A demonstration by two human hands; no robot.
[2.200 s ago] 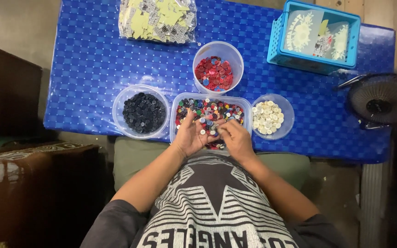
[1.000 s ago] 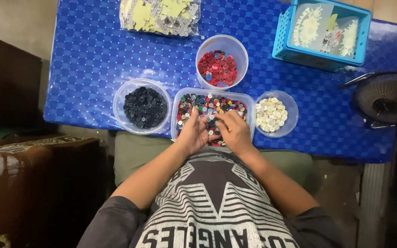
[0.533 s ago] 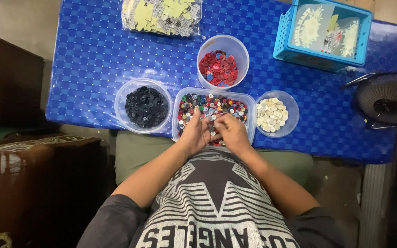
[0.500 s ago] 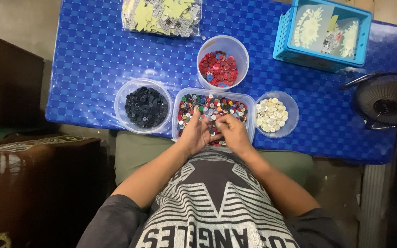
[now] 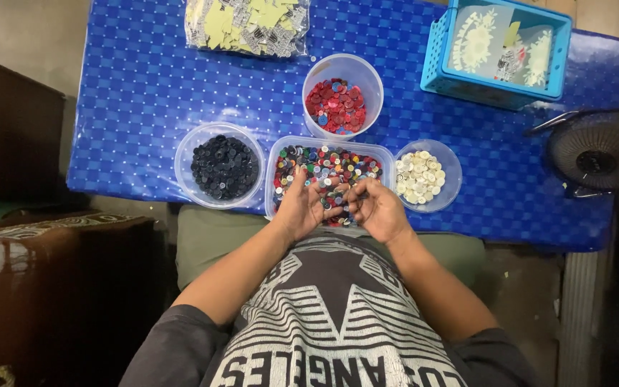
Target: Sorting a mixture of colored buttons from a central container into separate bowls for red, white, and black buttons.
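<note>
I rest my left hand (image 5: 301, 208) and right hand (image 5: 376, 208) in the tray (image 5: 329, 145) of mixed buttons (image 5: 327, 166); I cannot tell whether the curled fingers pinch anything.

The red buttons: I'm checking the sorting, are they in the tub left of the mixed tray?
No, the red buttons fill the tub behind the mixed tray; the left tub holds dark ones.

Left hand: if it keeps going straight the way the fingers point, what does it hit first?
The left hand points away from the body, over the tray of mixed buttons. It would probably meet those buttons first, then the tray's far wall; its height above them is unclear.
</note>
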